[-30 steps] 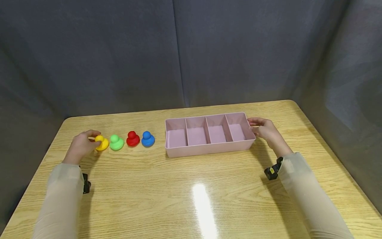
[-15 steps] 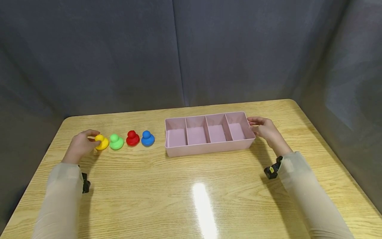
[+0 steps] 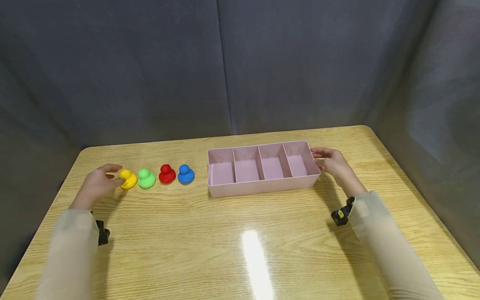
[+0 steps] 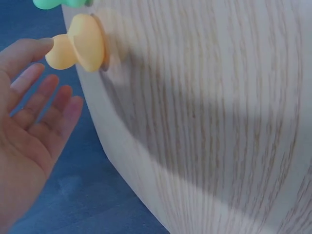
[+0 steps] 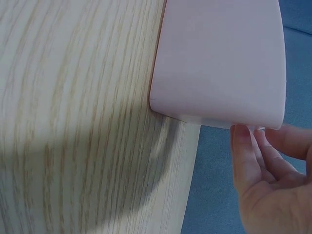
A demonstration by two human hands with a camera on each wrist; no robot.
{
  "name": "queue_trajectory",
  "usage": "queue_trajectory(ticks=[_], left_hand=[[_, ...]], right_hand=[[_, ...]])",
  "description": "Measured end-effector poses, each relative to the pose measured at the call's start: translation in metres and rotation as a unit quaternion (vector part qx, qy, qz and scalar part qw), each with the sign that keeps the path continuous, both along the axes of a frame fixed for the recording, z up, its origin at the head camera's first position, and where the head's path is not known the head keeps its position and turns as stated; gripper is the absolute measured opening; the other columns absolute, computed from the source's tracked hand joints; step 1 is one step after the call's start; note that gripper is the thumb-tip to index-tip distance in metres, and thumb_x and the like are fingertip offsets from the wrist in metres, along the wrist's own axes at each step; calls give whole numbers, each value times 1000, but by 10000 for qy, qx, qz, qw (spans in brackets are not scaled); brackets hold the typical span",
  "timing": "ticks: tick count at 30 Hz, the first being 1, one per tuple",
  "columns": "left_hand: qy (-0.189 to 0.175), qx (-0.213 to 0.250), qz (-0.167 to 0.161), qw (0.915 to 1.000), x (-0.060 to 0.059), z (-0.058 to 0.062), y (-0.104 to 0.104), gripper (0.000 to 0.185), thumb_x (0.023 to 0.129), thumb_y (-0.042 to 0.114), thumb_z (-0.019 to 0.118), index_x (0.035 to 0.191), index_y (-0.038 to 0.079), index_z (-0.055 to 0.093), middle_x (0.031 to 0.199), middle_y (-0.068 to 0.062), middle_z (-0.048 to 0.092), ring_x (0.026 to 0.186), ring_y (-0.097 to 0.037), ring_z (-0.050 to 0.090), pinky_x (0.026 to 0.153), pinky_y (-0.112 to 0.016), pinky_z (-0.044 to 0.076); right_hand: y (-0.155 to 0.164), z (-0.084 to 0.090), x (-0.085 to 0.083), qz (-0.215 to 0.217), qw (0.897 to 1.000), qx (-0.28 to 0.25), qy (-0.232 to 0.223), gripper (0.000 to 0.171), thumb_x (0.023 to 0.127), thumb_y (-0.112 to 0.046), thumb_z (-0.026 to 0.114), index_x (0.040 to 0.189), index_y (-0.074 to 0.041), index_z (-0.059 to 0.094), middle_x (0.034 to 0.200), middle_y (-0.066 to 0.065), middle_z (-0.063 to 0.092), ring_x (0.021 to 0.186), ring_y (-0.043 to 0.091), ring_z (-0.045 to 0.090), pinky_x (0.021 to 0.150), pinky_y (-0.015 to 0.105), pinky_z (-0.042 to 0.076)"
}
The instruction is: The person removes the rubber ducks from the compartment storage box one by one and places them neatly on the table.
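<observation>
Four toy ducks stand in a row on the left of the wooden table: yellow duck (image 3: 128, 179), green duck (image 3: 146, 178), red duck (image 3: 166, 173), blue duck (image 3: 185, 174). My left hand (image 3: 112, 176) lies just left of the yellow duck (image 4: 80, 45), fingers spread and straight, and its thumb tip touches the duck's head in the left wrist view. The green duck (image 4: 53, 4) shows at that view's top edge. A pink tray (image 3: 262, 187) with four empty compartments sits to the right. My right hand (image 3: 319, 160) rests its fingertips (image 5: 242, 134) against the tray's right end wall (image 5: 219, 63).
The wooden table (image 3: 240, 241) has a rounded far right corner and a glare patch at the front centre. Grey fabric walls close in behind and on both sides. Black wrist straps (image 3: 340, 214) sit on both forearms.
My left hand has let go of the yellow duck and drawn back slightly left, fingers opening. The ducks, the tray and my right hand stay where they were.
</observation>
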State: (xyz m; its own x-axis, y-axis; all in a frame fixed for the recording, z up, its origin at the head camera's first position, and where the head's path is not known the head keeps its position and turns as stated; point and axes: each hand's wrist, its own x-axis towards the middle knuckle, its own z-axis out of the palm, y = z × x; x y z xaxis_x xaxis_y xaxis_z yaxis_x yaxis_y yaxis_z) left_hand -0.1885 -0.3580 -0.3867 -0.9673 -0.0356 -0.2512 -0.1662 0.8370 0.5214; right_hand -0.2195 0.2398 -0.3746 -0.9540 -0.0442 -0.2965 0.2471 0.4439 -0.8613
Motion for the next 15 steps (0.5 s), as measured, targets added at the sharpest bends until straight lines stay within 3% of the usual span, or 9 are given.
queue_trajectory(ticks=[8,15], left_hand=[[118,7,-41,9999,6,10,6,64,95,27,54,145,-6,30,146,-34,31,129,-52,33,96,-61,41],[540,-150,16,9984,9,17,18,61,95,29,54,144,-3,34,142,-35,35,126,-53,35,95,-64,40]], right_hand=[[0,-3,0,-24,10000,-41,13,52,95,-5,44,145,4,33,142,24,40,105,10,49,77,8,44],[3,-5,0,-19,10000,-7,30,51,98,-10,44,146,3,33,143,24,40,104,7,49,75,7,44]])
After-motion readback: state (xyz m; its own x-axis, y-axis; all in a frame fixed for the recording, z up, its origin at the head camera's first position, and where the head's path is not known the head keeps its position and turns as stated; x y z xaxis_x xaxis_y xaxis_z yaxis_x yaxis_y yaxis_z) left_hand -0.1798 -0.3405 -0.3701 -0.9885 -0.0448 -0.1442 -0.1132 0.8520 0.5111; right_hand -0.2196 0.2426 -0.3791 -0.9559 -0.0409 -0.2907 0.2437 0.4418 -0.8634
